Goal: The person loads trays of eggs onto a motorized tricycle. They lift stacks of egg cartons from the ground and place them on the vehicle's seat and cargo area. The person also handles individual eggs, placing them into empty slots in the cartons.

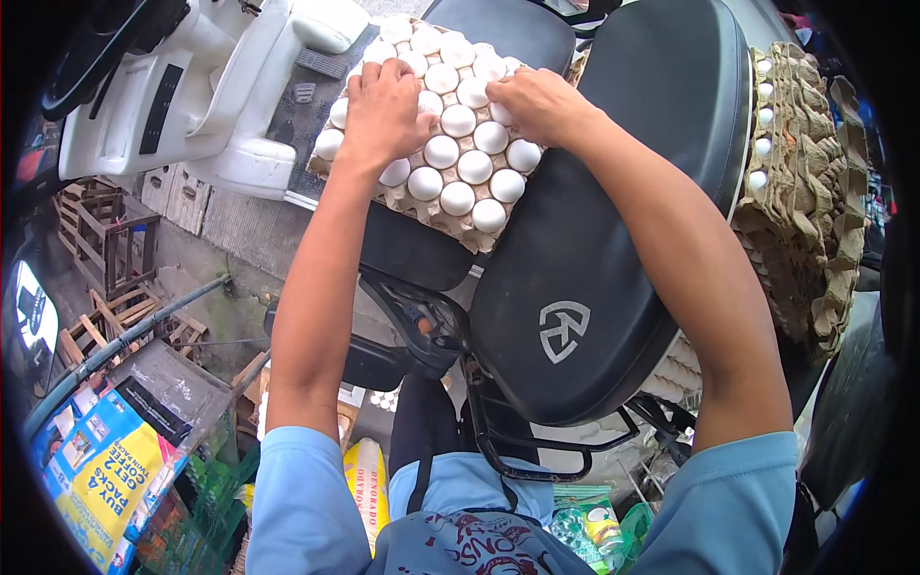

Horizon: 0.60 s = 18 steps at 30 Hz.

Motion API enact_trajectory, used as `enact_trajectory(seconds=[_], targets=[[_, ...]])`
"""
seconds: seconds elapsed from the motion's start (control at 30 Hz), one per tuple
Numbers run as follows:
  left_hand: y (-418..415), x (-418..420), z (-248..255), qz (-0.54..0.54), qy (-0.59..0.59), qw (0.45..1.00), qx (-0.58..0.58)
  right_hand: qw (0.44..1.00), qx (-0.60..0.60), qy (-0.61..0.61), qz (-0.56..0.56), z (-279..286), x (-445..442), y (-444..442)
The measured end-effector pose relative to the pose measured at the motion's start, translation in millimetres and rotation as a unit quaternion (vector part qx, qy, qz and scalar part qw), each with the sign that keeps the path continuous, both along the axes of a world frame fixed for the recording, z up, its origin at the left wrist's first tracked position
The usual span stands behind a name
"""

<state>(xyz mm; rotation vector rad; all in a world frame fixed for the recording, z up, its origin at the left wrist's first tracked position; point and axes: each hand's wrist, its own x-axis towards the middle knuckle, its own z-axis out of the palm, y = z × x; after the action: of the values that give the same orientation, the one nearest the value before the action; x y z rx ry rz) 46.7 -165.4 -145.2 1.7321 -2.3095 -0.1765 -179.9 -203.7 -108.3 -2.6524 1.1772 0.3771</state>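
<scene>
A pulp egg tray (477,240), loaded with white eggs (457,121), rests on the black front seat (417,248) of a small vehicle. My left hand (388,111) lies over the eggs on the tray's left side, fingers bent down and thumb spread toward the middle. Its fingertips are partly hidden, so I cannot tell whether it grips an egg. At the right side, near the seat back, my right hand (535,104) has its fingers curled down against an egg (501,115). A few cups along the tray's near edge hold no eggs.
The padded backrest (611,215) stands close beside the tray. Behind it rises a stack of egg trays (798,194). Pedals (320,63) and a steering wheel (108,57) are at upper left. A metal armrest frame (532,467) crosses near my body; wooden crates (108,237) stand outside.
</scene>
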Motion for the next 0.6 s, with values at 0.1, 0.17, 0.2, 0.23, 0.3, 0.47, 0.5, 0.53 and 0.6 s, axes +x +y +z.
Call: enact_trajectory(seconds=[0.1, 0.17, 0.2, 0.23, 0.3, 0.47, 0.5, 0.53, 0.6], targets=[[7.8, 7.6, 0.0, 0.042, 0.181, 0.983, 0.004, 0.999, 0.022, 0.006, -0.034, 9.7, 3.8, -5.7], [8.9, 10.9, 3.6, 0.1, 0.395, 0.911, 0.065, 0.996, 0.06, -0.001, -0.068, 20.1, -1.0, -14.3], [9.3, 17.9, 4.5, 0.095, 0.574, 0.796, 0.166, 0.989, 0.093, -0.059, -0.101, 36.1, -2.6, -15.2], [9.5, 20.5, 9.8, 0.113, 0.68, 0.703, 0.173, 0.972, 0.145, -0.096, -0.157, 42.1, -2.7, -20.8], [6.4, 26.4, 15.2, 0.065, 0.823, 0.535, 0.18, 0.932, 0.227, -0.194, -0.205, 56.5, -8.6, -28.9], [-21.0, 33.3, 11.5, 0.1, 0.87, 0.428, 0.222, 0.706, 0.441, -0.459, -0.311, 61.1, -6.7, -31.6], [-27.2, 32.7, 11.1, 0.108, 0.848, 0.463, 0.232, 0.689, 0.453, -0.473, -0.311, 59.9, -9.8, -32.9], [-28.2, 29.3, 15.0, 0.113, 0.853, 0.436, 0.262, 0.671, 0.465, -0.488, -0.31, 58.7, -11.5, -34.9], [-32.1, 34.1, 4.8, 0.01, 0.866, 0.395, 0.306, 0.685, 0.458, -0.453, -0.34, 56.9, -11.4, -38.5]])
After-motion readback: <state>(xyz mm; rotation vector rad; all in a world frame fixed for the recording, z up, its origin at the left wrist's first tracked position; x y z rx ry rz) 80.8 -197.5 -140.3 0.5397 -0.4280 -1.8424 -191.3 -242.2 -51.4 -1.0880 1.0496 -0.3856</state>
